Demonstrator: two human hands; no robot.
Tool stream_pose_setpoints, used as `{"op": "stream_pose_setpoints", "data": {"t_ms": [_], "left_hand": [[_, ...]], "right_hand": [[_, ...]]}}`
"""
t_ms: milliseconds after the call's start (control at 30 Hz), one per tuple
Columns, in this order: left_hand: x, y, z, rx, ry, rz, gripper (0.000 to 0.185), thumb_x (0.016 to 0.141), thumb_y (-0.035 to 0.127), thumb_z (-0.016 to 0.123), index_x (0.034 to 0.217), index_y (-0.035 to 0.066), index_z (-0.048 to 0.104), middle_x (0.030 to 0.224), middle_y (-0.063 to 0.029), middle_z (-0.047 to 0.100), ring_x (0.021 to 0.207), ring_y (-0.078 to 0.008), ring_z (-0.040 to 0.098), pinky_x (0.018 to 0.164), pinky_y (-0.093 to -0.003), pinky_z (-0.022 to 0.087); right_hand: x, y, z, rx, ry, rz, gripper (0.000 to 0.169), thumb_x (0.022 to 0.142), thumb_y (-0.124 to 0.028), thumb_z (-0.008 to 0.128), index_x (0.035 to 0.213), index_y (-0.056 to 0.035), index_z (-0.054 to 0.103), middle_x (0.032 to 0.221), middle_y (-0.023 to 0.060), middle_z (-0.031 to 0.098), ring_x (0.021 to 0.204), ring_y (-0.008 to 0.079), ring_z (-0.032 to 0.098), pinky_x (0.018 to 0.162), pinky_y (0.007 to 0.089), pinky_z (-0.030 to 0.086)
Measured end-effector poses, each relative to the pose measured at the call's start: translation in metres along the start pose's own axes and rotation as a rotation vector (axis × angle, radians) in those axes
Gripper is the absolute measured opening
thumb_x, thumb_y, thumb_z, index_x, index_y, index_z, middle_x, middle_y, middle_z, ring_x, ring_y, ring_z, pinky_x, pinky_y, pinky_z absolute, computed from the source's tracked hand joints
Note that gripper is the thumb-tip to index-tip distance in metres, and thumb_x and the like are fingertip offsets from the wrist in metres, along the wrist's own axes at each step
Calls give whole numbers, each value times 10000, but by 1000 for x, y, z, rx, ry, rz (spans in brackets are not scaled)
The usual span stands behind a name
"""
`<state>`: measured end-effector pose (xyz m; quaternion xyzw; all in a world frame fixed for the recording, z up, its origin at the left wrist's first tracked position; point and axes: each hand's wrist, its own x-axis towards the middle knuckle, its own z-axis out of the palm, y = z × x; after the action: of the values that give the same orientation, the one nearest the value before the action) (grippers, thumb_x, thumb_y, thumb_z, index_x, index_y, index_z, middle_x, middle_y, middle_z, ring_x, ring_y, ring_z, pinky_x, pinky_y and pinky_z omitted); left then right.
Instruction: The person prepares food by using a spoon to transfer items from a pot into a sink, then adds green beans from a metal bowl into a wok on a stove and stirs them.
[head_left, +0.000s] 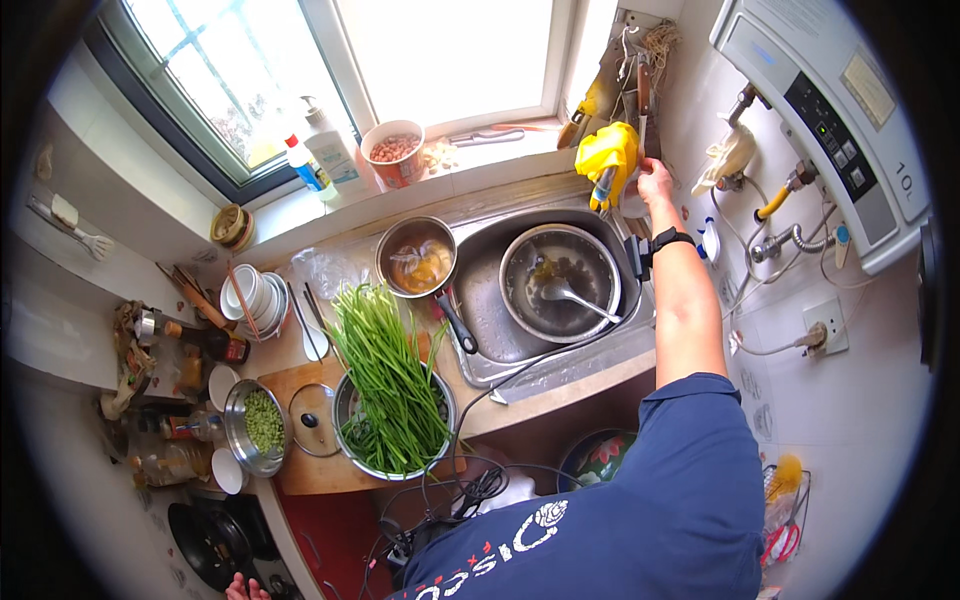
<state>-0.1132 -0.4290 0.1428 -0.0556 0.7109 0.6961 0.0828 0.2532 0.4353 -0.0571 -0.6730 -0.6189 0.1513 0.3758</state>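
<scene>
My right hand (656, 181) reaches to the back right corner of the sink (487, 330), beside a bunched yellow rubber glove or cloth (609, 150) over the faucet (602, 189). Its fingers are bent near a pale translucent thing; whether they grip it is hidden. In the sink sits a steel basin (510, 300) of dark water, with a metal ladle or large spoon (562, 291) leaning on its rim. At the bottom edge, only the fingertips of my left hand (246, 589) show, close to the stove and a black wok (196, 536).
Left of the sink stand a saucepan (399, 255) with cloudy liquid and a basin heaped with long green stalks (390, 375). A steel bowl of chopped green pieces (262, 424) and a glass lid (311, 431) lie further left. A black cable (517, 367) crosses the counter edge.
</scene>
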Motion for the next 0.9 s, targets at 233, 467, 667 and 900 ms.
{"op": "stream_pose_setpoints", "data": {"t_ms": [233, 467, 667, 900], "left_hand": [[-3, -1, 20, 29, 14, -9, 366, 988, 285, 467, 1131, -36, 565, 1084, -129, 605, 940, -221, 579, 841, -324, 466], [-9, -5, 30, 43, 73, -10, 312, 974, 209, 489, 1134, -50, 559, 1141, -149, 594, 974, -231, 578, 855, -320, 460], [-6, -10, 28, 15, -42, 13, 296, 962, 165, 502, 1154, -55, 548, 1182, -166, 580, 1019, -242, 577, 873, -318, 456], [-28, -17, 2, -10, -10, 5, 293, 962, 169, 507, 1173, -34, 528, 1179, -156, 587, 1010, -239, 579, 859, -330, 464]], "right_hand": [[-22, -22, -17, -1, 61, -77, 256, 836, -318, 652, 985, -111, 638, 899, 50, 688, 858, 240, 649, 779, 383, 488], [-39, -46, -47, 594, 101, -83, 177, 861, -166, 650, 933, -7, 621, 747, 26, 641, 638, 92, 567, 616, 263, 473], [-48, -74, -85, 108, 209, -102, 171, 861, -198, 649, 960, -59, 646, 774, 46, 665, 704, 153, 621, 643, 297, 485], [-48, -106, -124, -129, 197, -25, 218, 834, -307, 628, 949, -125, 662, 925, 112, 694, 874, 312, 661, 740, 427, 510]]}}
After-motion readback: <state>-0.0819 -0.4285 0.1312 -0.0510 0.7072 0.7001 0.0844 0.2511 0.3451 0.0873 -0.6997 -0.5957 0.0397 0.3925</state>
